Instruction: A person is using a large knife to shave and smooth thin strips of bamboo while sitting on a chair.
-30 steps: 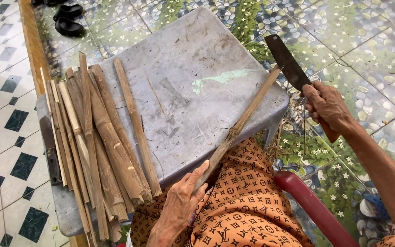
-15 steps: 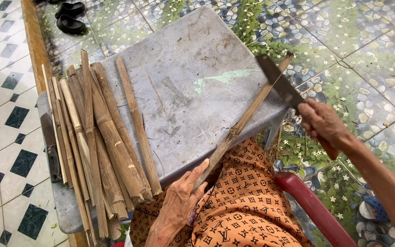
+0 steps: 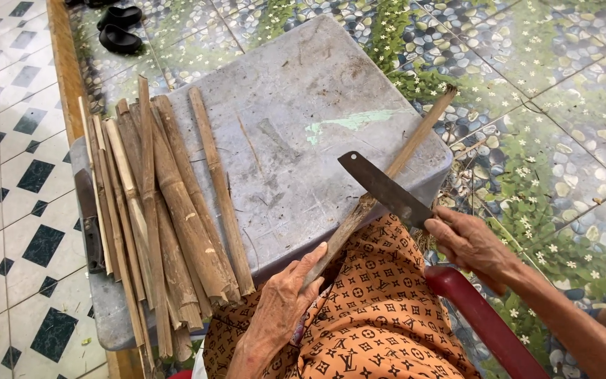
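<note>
Bamboo is what the person is working: the left hand (image 3: 285, 302) is pinching the near end of a long bamboo strip (image 3: 380, 189), thumb along its side, fingers curled under and out of sight. That strip is slanting from the lap toward two o'clock, crossing the corner of a grey slab (image 3: 296, 105). The right hand (image 3: 468, 242) is wrapping shut around a knife (image 3: 385, 189), whose handle is hidden in the fist; the dark blade is lying across the strip, pointing toward ten o'clock. At nine o'clock a pile of split bamboo (image 3: 170, 217) is lying on the slab, its near ends running out of view and partly covering a second dark blade (image 3: 89, 224). Patterned orange cloth (image 3: 380, 316) is covering the lap. Pebble-print floor tiles (image 3: 548, 91) are stretching off toward three o'clock, chequered tiles (image 3: 15, 175) toward nine, and black sandals (image 3: 117, 31) are sitting at eleven, partly cut off.
</note>
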